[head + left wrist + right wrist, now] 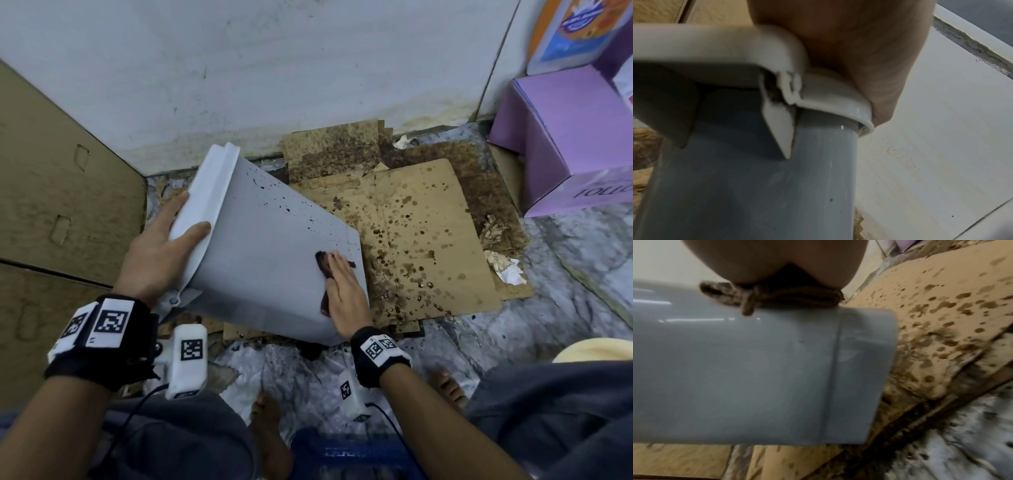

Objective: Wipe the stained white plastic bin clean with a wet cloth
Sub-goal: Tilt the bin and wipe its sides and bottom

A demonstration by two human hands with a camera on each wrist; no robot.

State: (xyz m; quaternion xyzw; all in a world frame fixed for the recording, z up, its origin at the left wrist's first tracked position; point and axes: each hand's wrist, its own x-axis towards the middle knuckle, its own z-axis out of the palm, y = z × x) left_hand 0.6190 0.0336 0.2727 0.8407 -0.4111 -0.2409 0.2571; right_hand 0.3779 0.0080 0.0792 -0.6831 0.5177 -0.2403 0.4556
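A bin [267, 246] is tilted over sheets of cardboard [428, 240] laid on the floor before a wall [274, 68]. Its rim is held by the left hand [161, 250]; a cloth [325, 267] is pressed to its side under the right hand [346, 291]. A box [565, 144] is placed far right.

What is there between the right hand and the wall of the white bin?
A dark brown cloth lies there: the right hand presses it flat against the bin. The head view and the right wrist view both show it.

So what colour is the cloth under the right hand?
Dark brown cloth, pressed flat on the bin by the right hand; clearest in the right wrist view.
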